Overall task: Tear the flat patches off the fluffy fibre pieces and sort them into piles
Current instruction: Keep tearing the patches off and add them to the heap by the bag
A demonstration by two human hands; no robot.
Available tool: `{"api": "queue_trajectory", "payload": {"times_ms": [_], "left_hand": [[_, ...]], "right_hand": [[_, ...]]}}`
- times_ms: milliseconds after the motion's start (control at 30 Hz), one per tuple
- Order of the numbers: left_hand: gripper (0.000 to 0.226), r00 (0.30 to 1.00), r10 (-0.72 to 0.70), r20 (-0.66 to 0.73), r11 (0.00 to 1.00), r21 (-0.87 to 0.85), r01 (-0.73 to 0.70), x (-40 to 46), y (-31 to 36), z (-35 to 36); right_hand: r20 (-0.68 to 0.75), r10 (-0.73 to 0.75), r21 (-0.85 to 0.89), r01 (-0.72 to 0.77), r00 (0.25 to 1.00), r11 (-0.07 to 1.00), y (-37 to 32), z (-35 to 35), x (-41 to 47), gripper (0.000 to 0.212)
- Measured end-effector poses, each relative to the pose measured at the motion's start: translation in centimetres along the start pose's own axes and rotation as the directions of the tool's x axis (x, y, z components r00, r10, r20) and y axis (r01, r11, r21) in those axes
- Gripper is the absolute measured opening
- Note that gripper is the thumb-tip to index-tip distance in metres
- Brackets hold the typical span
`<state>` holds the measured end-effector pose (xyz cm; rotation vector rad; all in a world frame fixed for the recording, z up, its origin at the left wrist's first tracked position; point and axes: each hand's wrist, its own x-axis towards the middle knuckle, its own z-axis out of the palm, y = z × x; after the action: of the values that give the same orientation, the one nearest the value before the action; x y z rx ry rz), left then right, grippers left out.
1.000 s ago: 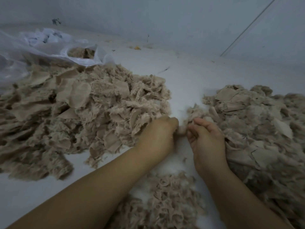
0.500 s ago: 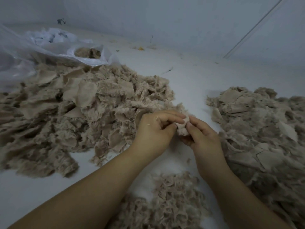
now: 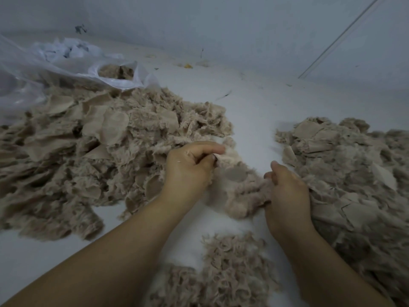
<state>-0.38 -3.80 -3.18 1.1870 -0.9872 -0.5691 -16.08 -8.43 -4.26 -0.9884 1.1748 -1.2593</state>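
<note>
A beige fluffy fibre piece [image 3: 240, 189] with a round flat patch [image 3: 235, 174] stretches between my hands above the white surface. My left hand [image 3: 188, 169] pinches its upper edge between thumb and curled fingers. My right hand [image 3: 285, 191] grips its lower right end. A large heap of fluffy pieces with flat patches [image 3: 88, 156] lies to the left. Another heap [image 3: 354, 169] lies on the right, touching my right hand. A smaller pile of curly fibre [image 3: 225, 271] sits near me between my forearms.
A clear plastic bag [image 3: 55, 69] holding more fibre lies at the back left, behind the large heap. A white wall [image 3: 221, 23] rises behind the white surface [image 3: 254, 107]. Small scraps [image 3: 188, 66] dot the surface near the wall.
My hands have moved apart, my right hand swinging right and down. The fibre piece, bunched small between my fingertips before, is now pulled out wide with its flat patch showing.
</note>
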Motion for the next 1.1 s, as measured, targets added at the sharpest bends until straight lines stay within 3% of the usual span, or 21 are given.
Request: {"api": "queue_trajectory", "payload": {"times_ms": [67, 167, 300, 500, 567, 600, 667, 700, 733, 833, 867, 933, 1000, 1100], "left_hand": [[0.038, 0.999, 0.044, 0.014, 0.999, -0.009, -0.044, -0.2, 0.2, 0.0], [0.038, 0.989, 0.134, 0.058, 0.990, 0.043, -0.137, -0.7, 0.3, 0.6], [0.033, 0.966, 0.213, 0.147, 0.958, 0.164, -0.236, -0.8, -0.4, 0.8], [0.034, 0.999, -0.001, -0.049, 0.999, 0.036, 0.003, -0.1, 0.2, 0.2], [0.035, 0.991, -0.055, 0.122, 0.998, 0.035, 0.051, 0.3, 1.1, -0.7], [0.032, 0.944, -0.101, 0.313, 0.995, 0.048, 0.091, 0.4, 1.7, -1.3], [0.023, 0.716, -0.198, 0.669, 0.980, 0.144, 0.136, 0.4, 2.7, -2.3], [0.022, 0.644, -0.240, 0.727, 0.970, 0.212, 0.122, 0.2, 2.8, -2.3], [0.022, 0.655, -0.275, 0.704, 0.955, 0.279, 0.100, 0.1, 2.7, -2.1], [0.023, 0.874, -0.276, 0.401, 0.924, 0.360, 0.128, 0.0, 1.9, -0.6], [0.028, 0.905, -0.273, 0.325, 0.932, 0.323, 0.166, 0.1, 1.5, -0.3], [0.035, 0.900, -0.298, 0.317, 0.943, 0.241, 0.227, -0.1, 1.2, 0.0], [0.020, 0.897, -0.282, 0.340, 0.959, 0.131, 0.252, -0.3, 1.0, 0.3], [0.033, 0.960, -0.241, 0.140, 0.970, 0.029, 0.240, -0.1, 1.1, 0.5]], "right_hand": [[0.065, -0.062, -0.040, 0.065, 0.996, 0.997, 0.1, 0.2, -0.4, 0.034], [0.218, -0.109, -0.055, 0.124, 0.970, 0.991, 0.5, 0.7, -0.9, 0.051], [0.281, -0.119, -0.054, 0.140, 0.952, 0.989, 0.5, 0.7, -0.8, 0.027], [0.153, -0.076, -0.030, 0.082, 0.985, 0.996, 0.6, 0.0, 0.0, 0.049], [0.155, -0.069, 0.017, 0.067, 0.986, 0.998, 0.6, 0.0, 0.1, 0.046], [0.160, -0.063, 0.040, 0.057, 0.985, 0.998, 0.6, 0.0, 0.1, 0.045], [0.167, -0.056, 0.050, 0.049, 0.984, 0.998, 0.8, 0.1, 0.0, 0.043], [0.169, -0.061, 0.042, 0.055, 0.984, 0.998, 0.8, 0.2, 0.0, 0.043], [0.174, -0.071, 0.041, 0.065, 0.982, 0.997, 0.8, 0.2, -0.1, 0.043], [0.217, -0.080, 0.049, 0.071, 0.973, 0.996, 0.7, 0.3, -0.4, 0.040], [0.239, -0.082, 0.044, 0.074, 0.967, 0.996, 0.7, 0.3, -0.5, 0.038], [0.284, -0.102, 0.025, 0.099, 0.953, 0.995, 0.7, 0.4, -0.6, 0.035], [0.306, -0.125, 0.012, 0.127, 0.944, 0.992, 0.7, 0.6, -0.9, 0.036], [0.237, -0.159, -0.042, 0.173, 0.958, 0.984, 0.7, 0.4, -0.7, 0.043]]}}
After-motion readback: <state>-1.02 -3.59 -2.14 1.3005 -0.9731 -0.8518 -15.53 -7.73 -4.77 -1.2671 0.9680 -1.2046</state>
